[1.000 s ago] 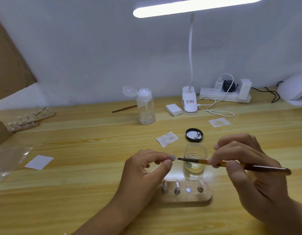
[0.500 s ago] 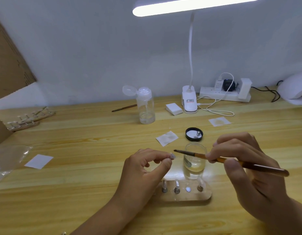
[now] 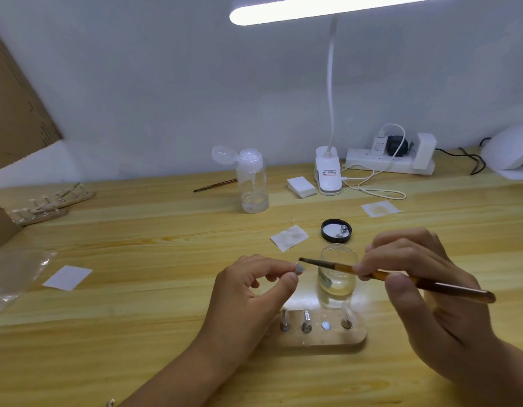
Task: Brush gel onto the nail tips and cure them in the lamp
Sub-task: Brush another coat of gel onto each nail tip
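Note:
My left hand [image 3: 248, 292] pinches a small pale nail tip [image 3: 300, 269] between thumb and forefinger. My right hand [image 3: 421, 286] grips an amber-handled brush [image 3: 401, 279], its dark bristles just above the nail tip. Behind the brush stands a small open glass jar [image 3: 338, 274] with clear gel. In front lies a clear holder [image 3: 319, 327] carrying several metal pegs and nail tips. The white curing lamp [image 3: 512, 154] sits at the far right edge, partly cut off.
A black jar lid [image 3: 336, 230] and white wipes [image 3: 289, 237] lie behind the jar. A clear pump bottle [image 3: 253, 183], a second brush [image 3: 214, 185], a desk lamp base [image 3: 327, 174] and a power strip [image 3: 389, 164] stand by the wall. Wooden nail stands [image 3: 43, 207] sit left.
The brush tip has risen slightly and moved left, closer over the nail tip. My left hand stays nearly still, holding the tip.

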`<control>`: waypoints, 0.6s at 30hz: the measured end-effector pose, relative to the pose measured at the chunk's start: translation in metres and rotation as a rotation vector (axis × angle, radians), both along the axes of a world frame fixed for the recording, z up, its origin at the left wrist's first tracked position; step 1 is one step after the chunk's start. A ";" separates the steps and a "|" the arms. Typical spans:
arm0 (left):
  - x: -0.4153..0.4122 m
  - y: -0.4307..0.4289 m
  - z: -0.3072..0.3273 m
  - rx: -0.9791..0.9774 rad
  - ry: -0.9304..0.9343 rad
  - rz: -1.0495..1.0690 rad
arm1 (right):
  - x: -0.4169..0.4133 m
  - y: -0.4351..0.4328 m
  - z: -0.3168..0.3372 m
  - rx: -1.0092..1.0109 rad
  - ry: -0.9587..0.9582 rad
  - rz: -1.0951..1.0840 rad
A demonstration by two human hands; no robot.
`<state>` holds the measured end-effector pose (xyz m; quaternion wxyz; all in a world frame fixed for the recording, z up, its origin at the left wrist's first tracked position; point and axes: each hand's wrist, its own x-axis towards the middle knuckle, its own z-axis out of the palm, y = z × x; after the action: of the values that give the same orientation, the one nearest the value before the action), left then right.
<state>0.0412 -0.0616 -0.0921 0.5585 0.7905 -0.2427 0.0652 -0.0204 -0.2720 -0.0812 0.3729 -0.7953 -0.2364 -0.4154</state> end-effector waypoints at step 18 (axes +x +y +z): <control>-0.001 0.001 0.000 -0.032 0.029 0.026 | 0.000 0.001 -0.004 0.014 0.011 0.029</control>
<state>0.0398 -0.0608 -0.0921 0.5735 0.7855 -0.2234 0.0648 -0.0206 -0.2715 -0.0848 0.3857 -0.7915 -0.2429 -0.4072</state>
